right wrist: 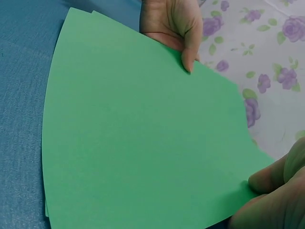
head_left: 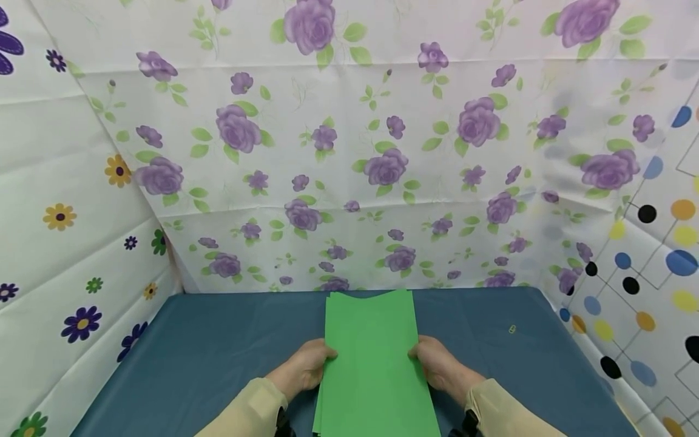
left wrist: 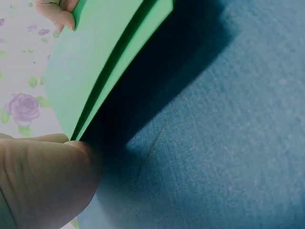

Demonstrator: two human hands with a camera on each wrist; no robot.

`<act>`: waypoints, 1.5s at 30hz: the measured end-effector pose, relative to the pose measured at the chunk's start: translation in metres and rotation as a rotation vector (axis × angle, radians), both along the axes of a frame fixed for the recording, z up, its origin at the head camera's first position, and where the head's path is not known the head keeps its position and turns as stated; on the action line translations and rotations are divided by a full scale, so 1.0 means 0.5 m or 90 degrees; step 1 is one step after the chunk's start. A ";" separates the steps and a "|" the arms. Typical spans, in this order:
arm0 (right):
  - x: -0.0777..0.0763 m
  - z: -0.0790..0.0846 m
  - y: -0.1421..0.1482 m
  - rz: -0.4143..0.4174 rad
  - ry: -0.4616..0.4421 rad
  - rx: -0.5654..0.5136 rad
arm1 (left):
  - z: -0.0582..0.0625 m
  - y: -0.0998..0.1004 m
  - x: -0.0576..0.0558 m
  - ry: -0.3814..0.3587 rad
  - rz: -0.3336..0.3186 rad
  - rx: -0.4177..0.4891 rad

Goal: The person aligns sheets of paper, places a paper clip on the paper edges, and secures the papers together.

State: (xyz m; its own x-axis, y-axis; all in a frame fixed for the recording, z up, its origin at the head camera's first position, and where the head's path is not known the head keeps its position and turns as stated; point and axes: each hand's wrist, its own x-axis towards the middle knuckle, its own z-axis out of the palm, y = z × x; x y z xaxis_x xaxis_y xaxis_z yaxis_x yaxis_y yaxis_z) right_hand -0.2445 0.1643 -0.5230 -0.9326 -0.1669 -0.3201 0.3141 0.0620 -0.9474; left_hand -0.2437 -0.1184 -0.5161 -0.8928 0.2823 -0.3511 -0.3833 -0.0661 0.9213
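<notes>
Left forearm in pale beige sleeve [head_left: 243, 411] and right forearm in matching sleeve [head_left: 505, 411] reach forward, angled inward, bare left hand [head_left: 307, 366] and bare right hand [head_left: 438, 365] roughly level, apart, each in a thumb-and-finger pinch.

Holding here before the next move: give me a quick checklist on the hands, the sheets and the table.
1. Left hand pinching the green sheets at their left edge: ok.
2. Right hand pinching their right edge: ok.
3. Sheets lined up: not ok, edges are offset and a gap shows on the left.
4. Yellow loop on the table clear of the sheets: ok.
5. Exact sheet count: cannot tell.
</notes>
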 end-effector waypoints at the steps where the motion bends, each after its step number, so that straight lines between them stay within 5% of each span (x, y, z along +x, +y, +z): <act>1: 0.000 0.001 -0.001 -0.002 0.001 0.000 | 0.001 0.000 0.000 0.002 0.003 -0.003; 11: 0.002 0.017 -0.002 -0.002 0.024 -0.002 | 0.020 -0.005 0.005 0.034 0.008 -0.013; 32: -0.017 0.123 -0.020 -0.027 0.147 0.011 | 0.123 -0.020 -0.012 0.201 0.040 -0.104; 45: -0.038 0.176 -0.021 -0.049 0.191 0.034 | 0.176 -0.011 -0.028 0.248 0.075 -0.132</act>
